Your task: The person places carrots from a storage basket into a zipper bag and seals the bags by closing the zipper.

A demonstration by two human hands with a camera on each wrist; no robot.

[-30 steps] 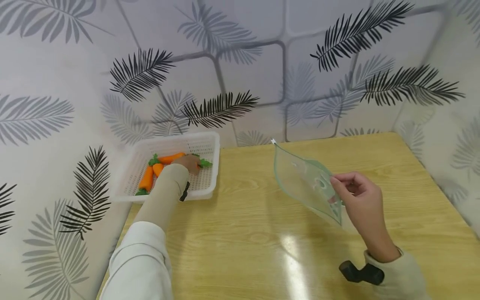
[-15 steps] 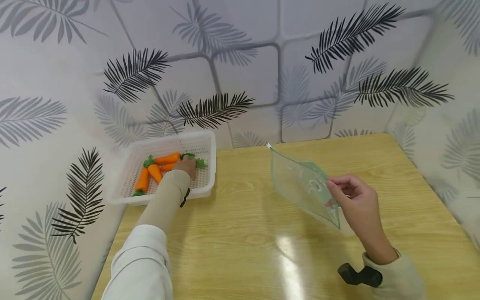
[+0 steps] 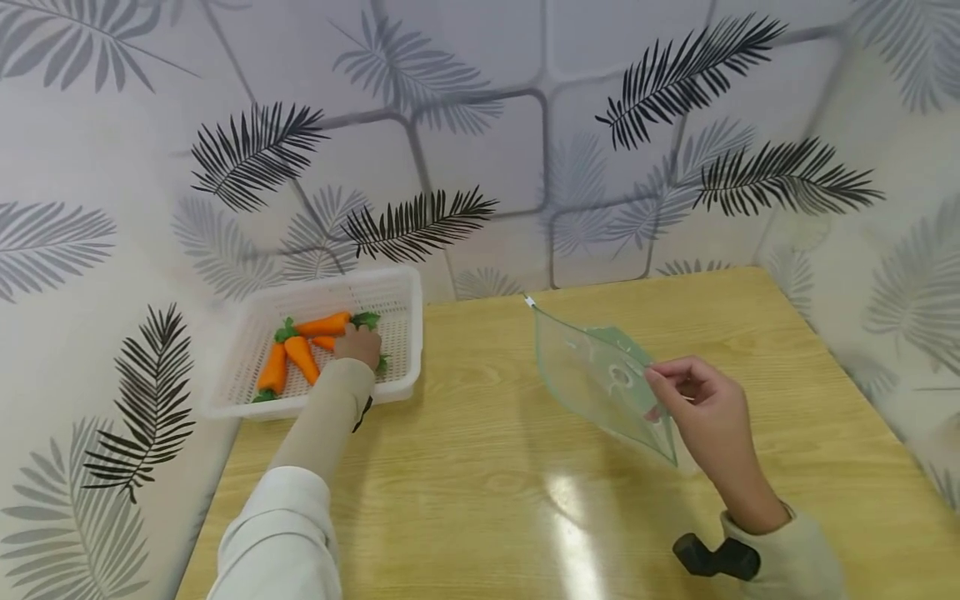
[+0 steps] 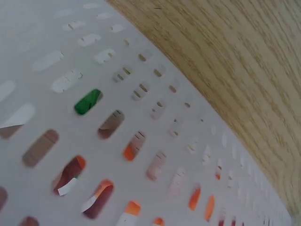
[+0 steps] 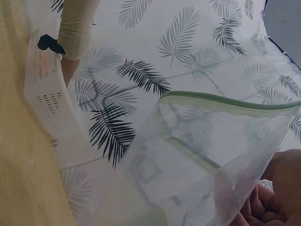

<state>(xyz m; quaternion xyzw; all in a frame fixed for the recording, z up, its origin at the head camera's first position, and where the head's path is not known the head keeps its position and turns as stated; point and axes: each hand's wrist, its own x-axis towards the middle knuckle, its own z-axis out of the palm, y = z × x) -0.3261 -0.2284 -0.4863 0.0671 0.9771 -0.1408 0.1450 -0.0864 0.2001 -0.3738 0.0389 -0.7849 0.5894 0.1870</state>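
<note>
My left hand [image 3: 358, 346] is down inside the white plastic basket [image 3: 411, 379], its fingers over a carrot [image 3: 324, 342] whose leafy end shows beside the hand. Much of that carrot is hidden by the hand. In the left wrist view, orange, green and skin show through the slots of the basket wall [image 4: 155, 127]. Over the table at right, my right hand [image 3: 705, 400] pinches the edge of a translucent zip pouch [image 3: 592, 375] with green trim and a printed pattern. The pouch hangs tilted, its white zip slider [image 3: 530, 301] at the far corner.
More carrots with green tops lie in the basket: one along the back [image 3: 322, 323], one in the middle [image 3: 302, 358] and one at the left [image 3: 273, 369]. The wooden table [image 3: 480, 467] meets a leaf-patterned wall [image 3: 480, 125] behind the basket.
My left hand has shifted slightly toward me within the basket, and the leafy carrot end beside it has swung nearer. The right hand keeps holding the pouch. The whole view has drifted slightly.
</note>
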